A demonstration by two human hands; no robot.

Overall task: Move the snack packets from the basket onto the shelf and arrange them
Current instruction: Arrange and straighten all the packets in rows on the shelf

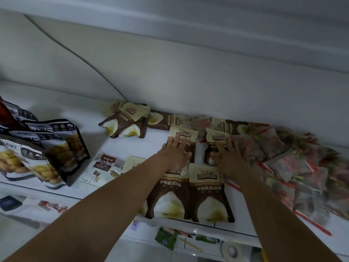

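Observation:
Several brown-and-cream snack packets lie flat on the white shelf point(120, 148). My left hand point(176, 152) presses with straight fingers on one packet point(184, 136) in the second row. My right hand point(231, 157) lies flat on the neighbouring packet point(217, 138). Two more of the same packets point(209, 193) sit side by side at the shelf's front edge, under my forearms. Another cluster of them point(125, 120) lies against the back wall. No basket is in view.
Black-and-white pouches with yellow snacks point(47, 150) stand at the left. A white nut packet point(103, 169) lies flat beside them. A heap of reddish translucent packets point(294, 163) fills the shelf's right side. A lower shelf holds small items and a tape roll point(231, 250).

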